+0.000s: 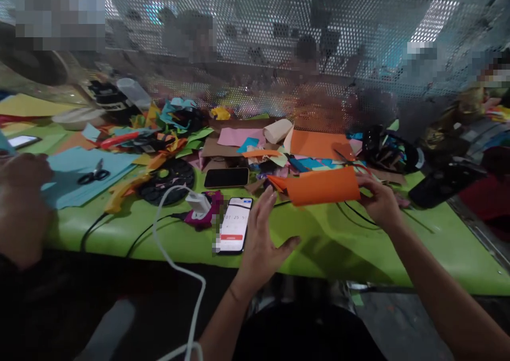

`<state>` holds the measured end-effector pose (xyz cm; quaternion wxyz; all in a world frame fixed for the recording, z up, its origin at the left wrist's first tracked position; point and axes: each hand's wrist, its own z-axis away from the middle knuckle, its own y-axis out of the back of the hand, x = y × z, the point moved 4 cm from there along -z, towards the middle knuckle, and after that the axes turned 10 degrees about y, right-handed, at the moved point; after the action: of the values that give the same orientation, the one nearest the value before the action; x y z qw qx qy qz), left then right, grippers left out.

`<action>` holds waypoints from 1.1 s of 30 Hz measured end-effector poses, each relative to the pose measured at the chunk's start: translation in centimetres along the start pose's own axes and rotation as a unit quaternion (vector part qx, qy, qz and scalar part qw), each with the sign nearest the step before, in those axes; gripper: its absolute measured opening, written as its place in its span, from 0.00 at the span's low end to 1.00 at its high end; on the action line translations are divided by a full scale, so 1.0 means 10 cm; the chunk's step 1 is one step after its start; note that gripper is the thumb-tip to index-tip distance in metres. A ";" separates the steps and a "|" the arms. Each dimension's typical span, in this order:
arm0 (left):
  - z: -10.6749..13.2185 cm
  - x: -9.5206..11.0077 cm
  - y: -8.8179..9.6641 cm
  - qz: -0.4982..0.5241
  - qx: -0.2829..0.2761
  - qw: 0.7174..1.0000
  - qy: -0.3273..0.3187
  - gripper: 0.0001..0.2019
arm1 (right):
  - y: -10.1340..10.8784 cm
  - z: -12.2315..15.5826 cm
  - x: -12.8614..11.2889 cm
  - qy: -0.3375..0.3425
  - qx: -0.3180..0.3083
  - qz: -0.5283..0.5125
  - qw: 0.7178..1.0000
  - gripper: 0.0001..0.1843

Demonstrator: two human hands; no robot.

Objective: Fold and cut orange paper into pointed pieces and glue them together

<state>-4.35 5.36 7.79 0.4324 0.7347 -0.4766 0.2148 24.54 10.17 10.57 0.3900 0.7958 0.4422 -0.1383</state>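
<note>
A rolled orange paper tube (pixel 322 187) is held above the green tabletop, with a pointed orange tip at its left end. My right hand (pixel 376 199) grips the tube's right end between thumb and fingers. Just left of and below the tube, my left hand (pixel 265 238) has its fingers extended and thumb apart, with nothing in it. Beside that hand lies a lit phone (pixel 236 225) showing a timer-like screen. Behind it rests a second phone (pixel 226 177) with a dark screen.
A yellow glue gun (pixel 123 193), black scissors (pixel 94 174) on blue paper (pixel 71 183) and a white charger (pixel 198 204) with cable lie to the left. Paper scraps (pixel 239 137) cover the back, before a perforated metal screen (pixel 255 47). At far left is another person's hand (pixel 24 191).
</note>
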 end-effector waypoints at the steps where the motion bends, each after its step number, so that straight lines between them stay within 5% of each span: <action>1: 0.05 -0.01 -0.05 -0.014 -0.028 0.999 -0.003 0.48 | -0.03 0.12 -0.01 -0.022 -0.013 -0.034 0.999 0.03; 5: 0.27 -0.06 -0.30 0.004 -0.165 0.986 0.027 0.50 | -0.27 0.52 0.04 -0.100 -0.061 -0.114 0.986 0.05; 9: 0.45 -0.08 -0.46 0.057 -0.239 0.968 0.055 0.39 | -0.46 0.69 0.18 -0.092 -0.102 -0.125 0.983 0.08; 13: 0.54 -0.03 -0.55 -0.012 -0.248 0.968 0.028 0.14 | -0.39 0.72 0.23 -0.048 -0.149 -0.020 0.988 0.16; 15: 0.56 0.03 -0.57 -0.054 -0.217 0.975 0.010 0.10 | -0.25 0.75 0.15 -0.040 -0.136 0.012 0.990 0.18; 18: 0.56 0.13 -0.64 -0.092 -0.188 0.978 0.003 0.09 | -0.05 0.86 -0.08 -0.060 -0.139 -0.008 0.988 0.18; 21: 0.56 0.20 -0.75 -0.109 -0.191 0.975 0.024 0.09 | -0.01 1.01 -0.29 -0.067 -0.209 -0.031 0.975 0.19; 26: 0.52 0.26 -0.84 -0.055 -0.264 0.960 0.078 0.15 | -0.02 1.18 -0.27 -0.017 -0.228 0.037 0.973 0.10; 30: 0.49 0.28 -0.78 -0.068 -0.333 0.940 0.005 0.27 | 0.08 1.21 -0.13 0.000 -0.240 0.078 0.968 0.11; 33: 0.52 0.20 -0.78 -0.092 -0.355 0.930 -0.037 0.23 | 0.11 1.02 -0.19 0.007 -0.253 0.063 0.966 0.15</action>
<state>2.92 1.28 3.09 0.6645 0.5815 -0.4680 -0.0362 25.62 1.12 5.51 0.5831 0.6985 0.4148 0.0081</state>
